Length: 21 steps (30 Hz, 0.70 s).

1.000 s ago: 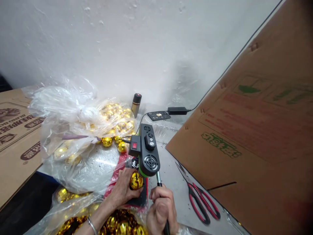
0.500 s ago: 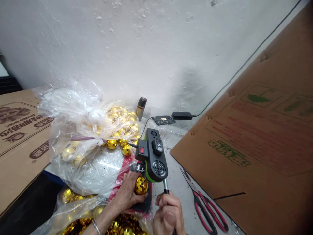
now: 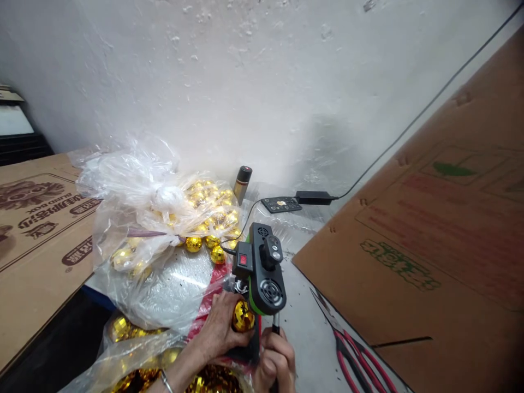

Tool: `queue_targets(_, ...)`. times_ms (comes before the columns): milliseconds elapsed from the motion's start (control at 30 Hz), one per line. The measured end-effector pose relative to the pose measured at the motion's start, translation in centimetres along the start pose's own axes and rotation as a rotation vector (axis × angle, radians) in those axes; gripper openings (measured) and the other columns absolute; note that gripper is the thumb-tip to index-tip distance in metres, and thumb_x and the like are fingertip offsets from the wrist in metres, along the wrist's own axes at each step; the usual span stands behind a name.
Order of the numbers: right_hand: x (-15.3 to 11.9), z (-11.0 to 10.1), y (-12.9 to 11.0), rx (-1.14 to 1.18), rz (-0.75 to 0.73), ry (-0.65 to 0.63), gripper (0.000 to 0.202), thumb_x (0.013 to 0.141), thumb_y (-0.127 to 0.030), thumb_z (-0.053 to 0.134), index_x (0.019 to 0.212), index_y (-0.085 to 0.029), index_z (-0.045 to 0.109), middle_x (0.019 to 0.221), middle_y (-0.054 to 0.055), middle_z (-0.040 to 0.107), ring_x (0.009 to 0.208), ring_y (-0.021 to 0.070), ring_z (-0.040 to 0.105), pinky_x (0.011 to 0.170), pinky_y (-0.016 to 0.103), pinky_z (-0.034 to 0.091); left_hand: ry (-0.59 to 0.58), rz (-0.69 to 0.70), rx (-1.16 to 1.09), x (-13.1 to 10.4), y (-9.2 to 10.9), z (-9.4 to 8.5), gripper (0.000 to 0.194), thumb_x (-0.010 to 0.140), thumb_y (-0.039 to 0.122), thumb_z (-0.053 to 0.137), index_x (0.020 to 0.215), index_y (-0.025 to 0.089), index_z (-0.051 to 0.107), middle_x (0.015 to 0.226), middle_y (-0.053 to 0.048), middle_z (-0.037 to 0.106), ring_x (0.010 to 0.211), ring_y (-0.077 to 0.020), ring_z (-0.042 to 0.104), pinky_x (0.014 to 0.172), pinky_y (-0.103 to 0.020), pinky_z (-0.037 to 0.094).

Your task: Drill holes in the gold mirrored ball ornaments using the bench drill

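My left hand is closed around a gold mirrored ball, with the thumb along its near side. Just right of the ball stands a black and green device with round vents and a red switch. My right hand is wrapped around the dark handle of a metal rod, whose upper end goes out of sight behind the device. Under my left hand lies a dark base, partly hidden, beside a red sheet.
A clear plastic bag with gold balls sits at the left, and another opened one lies nearer. Red-handled scissors lie on the right. Cardboard boxes flank both sides. A dark bottle and a cabled adapter are by the wall.
The view has shifted, so most things sit slightly further right and lower. My right hand looks a little closer to the left hand. Both grips stay the same.
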State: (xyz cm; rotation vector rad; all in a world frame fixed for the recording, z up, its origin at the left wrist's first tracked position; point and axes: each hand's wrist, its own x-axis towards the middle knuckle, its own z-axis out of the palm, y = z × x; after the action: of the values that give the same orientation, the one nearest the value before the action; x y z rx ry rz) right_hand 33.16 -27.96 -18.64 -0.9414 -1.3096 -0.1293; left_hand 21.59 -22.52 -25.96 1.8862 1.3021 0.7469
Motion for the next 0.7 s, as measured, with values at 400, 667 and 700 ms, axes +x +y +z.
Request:
queue_targets(400, 7.3, -0.3, -5.6, -0.015, 0.140, 0.057, 0.040, 0.107, -0.016, 0.052, 0.066, -0.020, 0.054, 0.063, -0.002, 0.052, 0.051, 0.0091, 0.047, 0.049, 0.028, 0.030, -0.039, 0.211, 0.017, -6.0, -2.6, -4.4, 0.083, 0.069, 0.065, 0.091, 0.138, 0.029, 0.061, 0.126, -0.011, 0.071, 0.112, -0.0375, 0.066, 0.095, -0.049, 0.057)
queue_targets(667, 5.2, -1.2, -4.1, 0.017, 0.096, -0.081, 0.034, 0.105, -0.009, 0.047, 0.073, -0.020, 0.051, 0.070, -0.002, 0.053, 0.060, 0.0099, 0.054, 0.056, 0.026, 0.038, 0.177, 0.124, 0.348, 7.4, -1.3, -9.9, 0.041, 0.087, 0.015, 0.061, 0.128, 0.013, 0.063, 0.137, -0.020, 0.066, 0.127, -0.0353, 0.062, 0.113, -0.052, 0.050)
queue_targets(700, 5.2, -1.3, -4.2, 0.018, 0.117, -0.089, 0.034, 0.106, -0.010, 0.046, 0.073, -0.020, 0.050, 0.071, -0.002, 0.054, 0.062, 0.0098, 0.055, 0.057, 0.026, 0.038, 0.141, 0.120, 0.351, 8.8, -1.2, -9.8, 0.042, 0.082, 0.015, 0.067, 0.124, 0.014, 0.065, 0.135, -0.020, 0.067, 0.125, -0.0360, 0.062, 0.111, -0.051, 0.051)
